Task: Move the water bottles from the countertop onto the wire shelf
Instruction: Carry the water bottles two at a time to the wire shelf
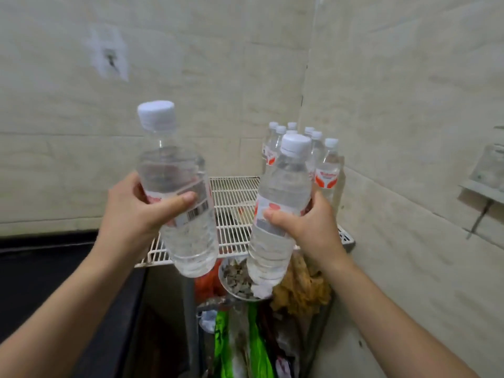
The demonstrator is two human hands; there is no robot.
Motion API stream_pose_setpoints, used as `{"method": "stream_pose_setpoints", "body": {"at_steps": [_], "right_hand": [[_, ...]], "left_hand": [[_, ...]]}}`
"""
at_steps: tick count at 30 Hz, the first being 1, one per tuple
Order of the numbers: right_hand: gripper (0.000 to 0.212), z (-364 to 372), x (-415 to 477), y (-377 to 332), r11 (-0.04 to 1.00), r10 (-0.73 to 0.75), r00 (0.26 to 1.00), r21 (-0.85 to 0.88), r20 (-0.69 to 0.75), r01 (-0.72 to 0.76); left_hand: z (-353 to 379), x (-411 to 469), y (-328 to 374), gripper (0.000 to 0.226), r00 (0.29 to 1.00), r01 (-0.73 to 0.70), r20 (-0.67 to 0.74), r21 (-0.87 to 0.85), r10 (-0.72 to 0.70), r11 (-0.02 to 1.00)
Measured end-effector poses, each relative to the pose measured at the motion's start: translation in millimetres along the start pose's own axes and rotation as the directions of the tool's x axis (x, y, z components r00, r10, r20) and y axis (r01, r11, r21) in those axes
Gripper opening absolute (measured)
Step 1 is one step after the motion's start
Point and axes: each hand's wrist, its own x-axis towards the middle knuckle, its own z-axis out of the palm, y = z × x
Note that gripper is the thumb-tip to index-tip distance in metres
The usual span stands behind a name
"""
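**Two bottles held over the shelf's near edge**

The left hand (136, 211) was wrapped around the label of one water bottle (178, 192), its cap leaning toward 11 o'clock. The right hand (308, 227) was closed the same way on a second bottle (278, 214), tipped toward 1 o'clock. Both bottles hung above the front rim of the wire shelf (234, 197), not yet resting on it.

The bare wire lay straight ahead at 12 o'clock, between the two hands. A cluster of bottles already shelved (305, 151) stood upright in the far corner at 1 o'clock, nearer the right hand, so that hand probably had the shorter reach. Each bottle would need righting before being set down. The cluster and the tiled wall (409, 118) limited room on the right; bags (245, 336) lay below the shelf, and the dark countertop (41, 268) sat at 8 o'clock.
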Motion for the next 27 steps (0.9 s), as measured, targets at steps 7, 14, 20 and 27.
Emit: {"method": "stream_pose_setpoints", "body": {"at_steps": [7,14,20,27], "right_hand": [[0.043,35.1,98.3,0.7,1.000,-0.011,0.999,0.024,-0.046,0.012],[0.056,89.3,217.0,51.3,0.989,0.150,0.978,0.039,-0.145,-0.146],[0.061,114.1,283.5,97.2,0.978,0.158,0.946,-0.090,-0.282,-0.190],[0.067,131.2,340.2,128.5,0.954,0.210,0.865,-0.099,-0.456,-0.284]], "left_hand": [[-6.1,96.6,-39.4,0.048,0.998,0.052,-0.016,-0.038,-0.053,0.998],[0.8,193.2,-116.2,0.047,0.986,0.147,-0.073,-0.014,-0.147,0.989],[0.4,255.6,-173.7,0.044,0.972,0.206,-0.112,-0.021,-0.207,0.978],[31.3,304.2,-229.4,0.051,0.952,0.261,-0.165,-0.013,-0.259,0.965]]}}
